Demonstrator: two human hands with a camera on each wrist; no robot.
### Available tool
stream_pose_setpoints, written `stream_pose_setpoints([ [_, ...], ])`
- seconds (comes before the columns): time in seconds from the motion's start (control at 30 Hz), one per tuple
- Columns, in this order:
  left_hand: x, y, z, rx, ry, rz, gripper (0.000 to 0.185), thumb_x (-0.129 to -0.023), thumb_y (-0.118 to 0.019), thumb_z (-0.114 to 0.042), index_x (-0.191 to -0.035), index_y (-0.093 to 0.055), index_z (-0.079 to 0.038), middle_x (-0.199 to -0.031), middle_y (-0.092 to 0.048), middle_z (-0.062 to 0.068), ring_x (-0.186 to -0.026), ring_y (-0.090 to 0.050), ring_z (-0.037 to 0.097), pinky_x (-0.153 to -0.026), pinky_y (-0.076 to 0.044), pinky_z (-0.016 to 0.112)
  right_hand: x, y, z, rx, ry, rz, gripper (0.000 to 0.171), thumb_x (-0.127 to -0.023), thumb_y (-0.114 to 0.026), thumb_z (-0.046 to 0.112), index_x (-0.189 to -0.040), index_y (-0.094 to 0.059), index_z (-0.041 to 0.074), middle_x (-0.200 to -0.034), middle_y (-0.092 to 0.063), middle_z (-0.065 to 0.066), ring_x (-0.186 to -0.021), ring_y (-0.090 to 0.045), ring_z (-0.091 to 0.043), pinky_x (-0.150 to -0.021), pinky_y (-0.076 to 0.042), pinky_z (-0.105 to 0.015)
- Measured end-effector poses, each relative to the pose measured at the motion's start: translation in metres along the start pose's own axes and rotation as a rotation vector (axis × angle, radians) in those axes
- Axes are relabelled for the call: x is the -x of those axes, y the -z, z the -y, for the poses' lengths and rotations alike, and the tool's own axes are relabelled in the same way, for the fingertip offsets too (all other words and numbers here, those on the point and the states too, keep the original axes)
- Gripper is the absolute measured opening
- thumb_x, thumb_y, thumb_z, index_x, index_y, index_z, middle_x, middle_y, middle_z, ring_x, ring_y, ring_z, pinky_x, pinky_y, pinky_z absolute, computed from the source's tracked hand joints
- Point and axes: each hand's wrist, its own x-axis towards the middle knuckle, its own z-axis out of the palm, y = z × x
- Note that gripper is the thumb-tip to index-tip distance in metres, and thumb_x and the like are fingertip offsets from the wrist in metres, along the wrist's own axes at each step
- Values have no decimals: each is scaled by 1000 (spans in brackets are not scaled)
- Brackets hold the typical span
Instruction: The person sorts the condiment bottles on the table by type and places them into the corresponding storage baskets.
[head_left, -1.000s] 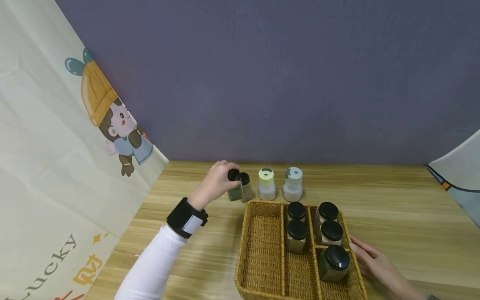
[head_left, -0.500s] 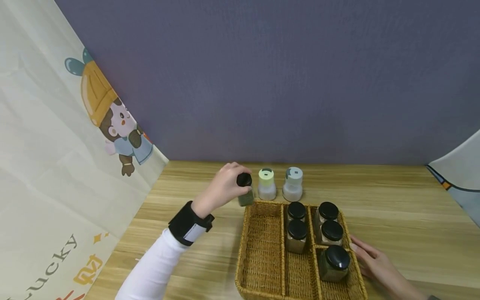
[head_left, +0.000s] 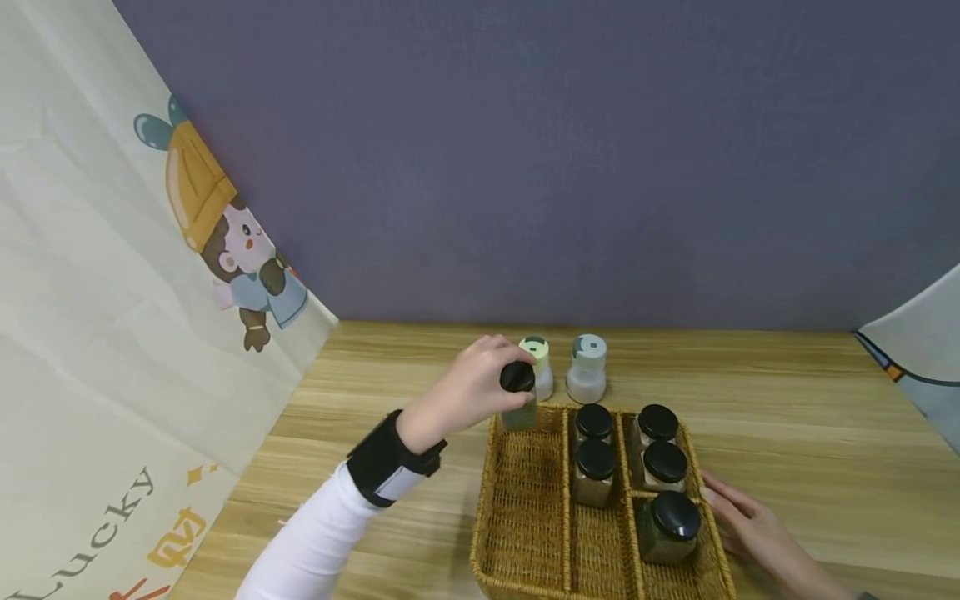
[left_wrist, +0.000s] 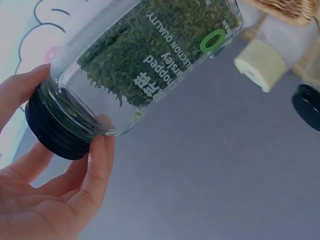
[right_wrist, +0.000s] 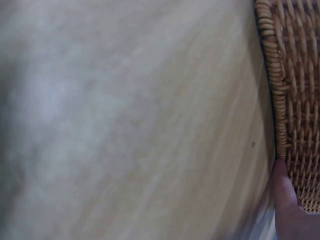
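My left hand [head_left: 476,383] grips a glass jar of chopped parsley [left_wrist: 150,60] by its black lid. In the head view the parsley jar [head_left: 520,415] is over the back end of the left compartment of a woven basket [head_left: 566,517]; I cannot tell whether it touches the rim. Fingers and thumb wrap the lid and neck in the left wrist view. My right hand [head_left: 757,529] rests against the basket's right side, its fingers extended. In the right wrist view a thumb [right_wrist: 284,187] lies along the wicker wall [right_wrist: 300,100].
Several black-lidded jars [head_left: 595,460] stand in the basket's middle and right compartments. Behind it are a yellow-capped shaker [head_left: 544,383], partly covered by the left hand, and a white-capped shaker [head_left: 587,371]. A dark wall [head_left: 525,167] rises at the table's back edge.
My left hand has lifted the parsley jar and carried it right, towards me, over the basket's left compartment. The small jar that stood beside it is now hidden behind the hand. My right hand stays still.
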Motion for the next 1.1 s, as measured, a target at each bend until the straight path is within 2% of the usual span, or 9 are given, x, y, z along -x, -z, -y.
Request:
stream_pose_setpoints([
  [0.1,-1,-2,-7,-17,-27,18,34,-74,-70,-18,-105,-62,-6,-101,-58,8,-93,-52,21,-78,-47,30,-1,0,-1,-13,13,1,73,-89,-44,46,-139,-11,4,-141,-5,-30,-123,-26,-43,-83,-48,-43],
  [0.2,-3,-4,-14,-23,-62,38,33,-75,-70,-19,-105,-62,-8,-102,-58,6,-93,-52,19,-77,-46,29,-3,0,-3,-23,27,3,72,-89,-44,45,-139,-11,3,-141,-5,-30,-123,-26,-44,-83,-48,-43],
  [0.37,-3,-8,-24,-9,-117,50,34,-74,-71,-20,-104,-62,-7,-95,-58,5,-83,-53,17,-64,-45,19,-5,0,-4,-24,22,4,73,-89,-44,45,-139,-10,3,-141,-4,-30,-123,-24,-44,-82,-49,-42],
  [0.6,-2,-14,-38,-9,-165,87,37,-73,-72,-22,-105,-61,-6,-98,-58,5,-87,-53,15,-72,-44,18,-9,1,-7,-21,21,2,73,-89,-44,46,-139,-11,4,-142,-5,-29,-123,-25,-43,-82,-49,-42],
  [0.73,-1,-14,-45,-13,-218,93,36,-73,-72,-23,-104,-61,-7,-100,-58,6,-88,-54,15,-71,-44,13,-7,-1,-6,-35,30,0,73,-89,-45,45,-139,-11,3,-142,-6,-29,-123,-26,-43,-83,-49,-42],
  [0.87,1,-13,-52,-35,-242,122,36,-75,-70,-25,-106,-61,-9,-103,-56,4,-89,-52,13,-72,-42,12,-5,-1,-3,-45,32,-2,71,-90,-45,43,-138,-11,3,-142,-6,-28,-123,-28,-41,-83,-49,-41],
  [0.97,2,-14,-59,-55,-255,148,36,-76,-69,-27,-107,-60,-11,-105,-55,3,-93,-51,12,-75,-42,11,-3,-1,-2,-49,45,7,69,-91,-43,41,-138,-11,2,-142,-6,-28,-120,-37,-32,-84,-48,-42],
  [1.03,2,-14,-63,-82,-264,165,36,-76,-69,-28,-107,-60,-12,-105,-54,2,-95,-50,12,-78,-41,12,-3,-1,-2,-62,39,14,68,-91,-43,40,-138,-11,3,-143,-6,-26,-112,-46,-17,-85,-48,-40],
  [1.1,2,-16,-67,-93,-276,180,36,-76,-68,-28,-107,-60,-12,-104,-54,1,-95,-50,11,-79,-41,12,-3,0,-2,-71,40,21,69,-91,-43,40,-139,-11,3,-143,-6,-26,-106,-47,-7,-85,-47,-40],
])
